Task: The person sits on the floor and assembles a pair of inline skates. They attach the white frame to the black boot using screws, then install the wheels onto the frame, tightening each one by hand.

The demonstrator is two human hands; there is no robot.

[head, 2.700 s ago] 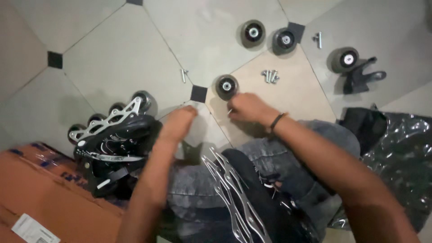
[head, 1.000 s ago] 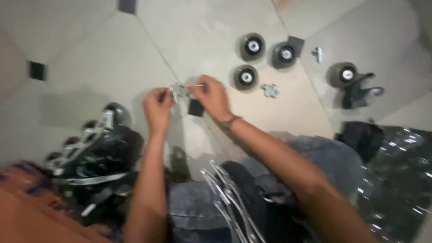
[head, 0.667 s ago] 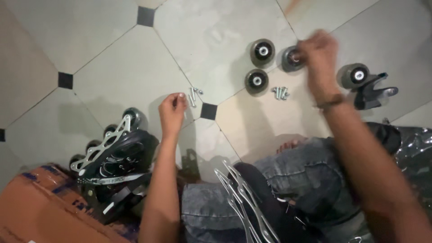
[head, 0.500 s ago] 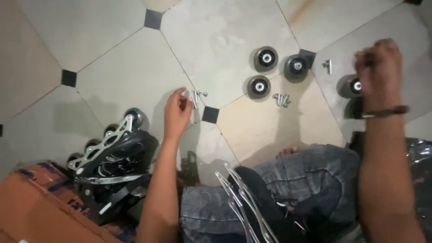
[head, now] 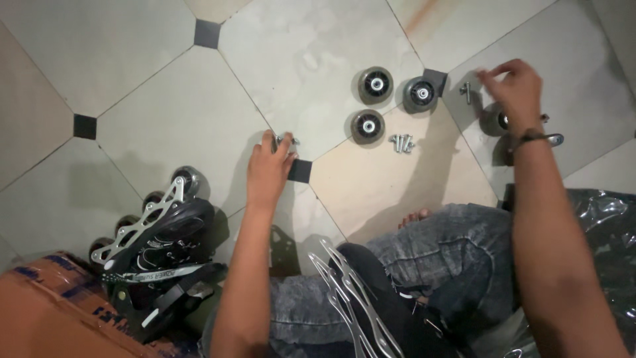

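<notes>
Tiled floor (head: pixel 165 126) — left hand (head: pixel 268 172) pinches small bolts (head: pixel 286 140); right hand (head: pixel 513 89), fingers loosely curled, hovers over wheel (head: pixel 493 122).

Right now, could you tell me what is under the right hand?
Under the right hand lies a dark skate wheel, only its left edge showing. A small bolt lies just beside it. The wheel's hub is covered.

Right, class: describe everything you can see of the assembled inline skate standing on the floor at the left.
The inline skate is a black boot, apparently plastic and fabric, with a pale strap across it and a silvery metal frame with cut-out holes. Dark wheels sit in a row in the frame, which faces up and left, so the skate lies tipped on its side. It rests on the tiled floor, its lower end against an orange cardboard box. The person's left forearm passes beside it; contact is unclear.
</notes>
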